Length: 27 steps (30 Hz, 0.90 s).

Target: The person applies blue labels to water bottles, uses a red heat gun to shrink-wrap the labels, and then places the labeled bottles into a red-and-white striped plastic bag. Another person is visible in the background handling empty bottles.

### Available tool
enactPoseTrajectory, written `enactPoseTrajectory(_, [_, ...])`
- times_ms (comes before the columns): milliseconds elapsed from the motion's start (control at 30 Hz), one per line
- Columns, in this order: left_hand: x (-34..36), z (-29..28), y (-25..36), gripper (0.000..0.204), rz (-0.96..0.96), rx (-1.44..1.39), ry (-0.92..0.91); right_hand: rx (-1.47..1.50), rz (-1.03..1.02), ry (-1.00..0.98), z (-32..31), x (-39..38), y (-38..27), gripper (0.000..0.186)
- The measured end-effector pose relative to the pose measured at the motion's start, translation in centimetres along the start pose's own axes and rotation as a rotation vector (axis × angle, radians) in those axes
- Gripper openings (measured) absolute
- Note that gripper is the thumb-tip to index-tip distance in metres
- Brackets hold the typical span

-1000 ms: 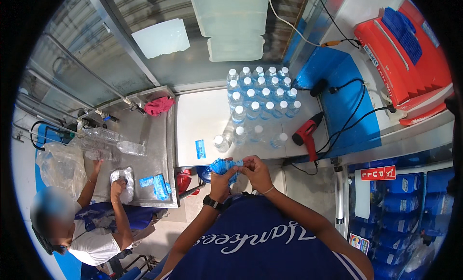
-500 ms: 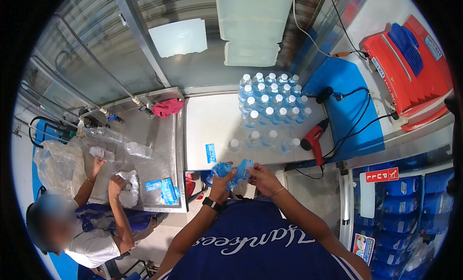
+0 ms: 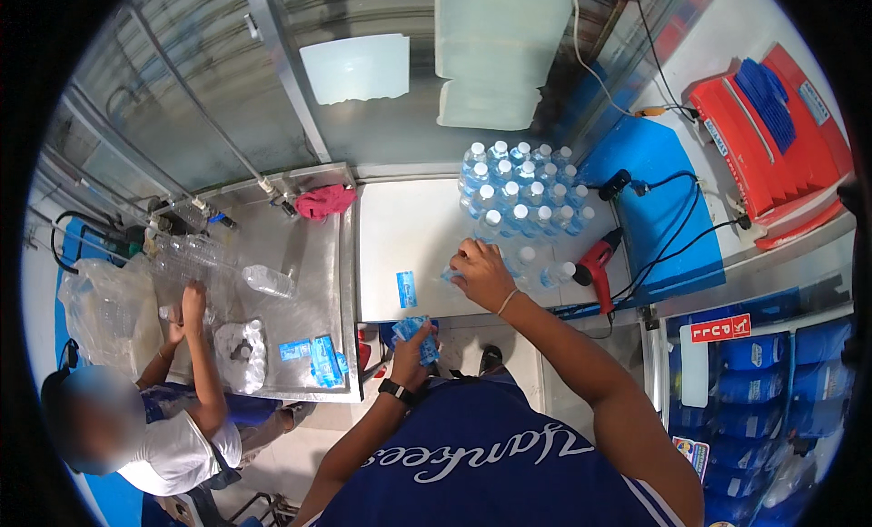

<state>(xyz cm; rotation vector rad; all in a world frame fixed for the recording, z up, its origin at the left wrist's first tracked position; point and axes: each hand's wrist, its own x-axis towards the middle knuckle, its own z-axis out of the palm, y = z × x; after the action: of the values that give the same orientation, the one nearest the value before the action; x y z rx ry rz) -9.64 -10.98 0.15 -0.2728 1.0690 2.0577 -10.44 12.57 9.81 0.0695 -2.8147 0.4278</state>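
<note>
My left hand (image 3: 411, 362), held low in front of the table's front edge, is closed on a bunch of blue plastic label sleeves (image 3: 420, 334). My right hand (image 3: 483, 275) is over the front of the white table with its fingers pinched on a light blue label sleeve (image 3: 451, 275). The hand hides the bottle spot beneath it, so I cannot tell whether the sleeve touches a bottle. Right of that hand stand clear bottles with white caps, one (image 3: 527, 256) partly behind my wrist and another (image 3: 556, 275). Behind them, several capped bottles (image 3: 522, 187) with a bluish look are grouped in rows.
A flat blue label (image 3: 405, 289) lies on the white table (image 3: 391, 227). At right is a red heat gun (image 3: 597, 268) with black cables. Left, a co-worker (image 3: 195, 400) handles bottles at a steel sink counter (image 3: 313, 255) holding more labels (image 3: 322, 359) and a red cloth (image 3: 325, 201).
My right hand has left the bunch near my left hand and moved forward over the table with a sleeve. My left hand has stayed low with the bunch. The co-worker's hands have come together.
</note>
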Motion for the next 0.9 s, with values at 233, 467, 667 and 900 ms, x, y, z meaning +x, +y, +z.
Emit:
enactPoseTrajectory(233, [-1.0,-1.6,-0.3,0.023,0.027,-0.014,0.06,-0.223,-0.155,-0.466,1.6,1.8,1.1,0.028])
enactPoseTrajectory(467, [-1.3,-0.6,-0.3,0.023,-0.008,-0.123,0.043,-0.496,-0.177,-0.66,4.5,3.8,-1.2,0.024])
enactPoseTrajectory(667, [-1.0,0.6,0.2,0.029,-0.044,-0.26,0.029,-0.173,-0.344,0.1,2.0,0.0,-1.5,0.026])
enactPoseTrajectory(900, [-1.6,3.0,-0.8,0.024,0.08,0.029,-0.071,0.94,0.411,-0.037,1.1,-10.8,-5.0,0.035])
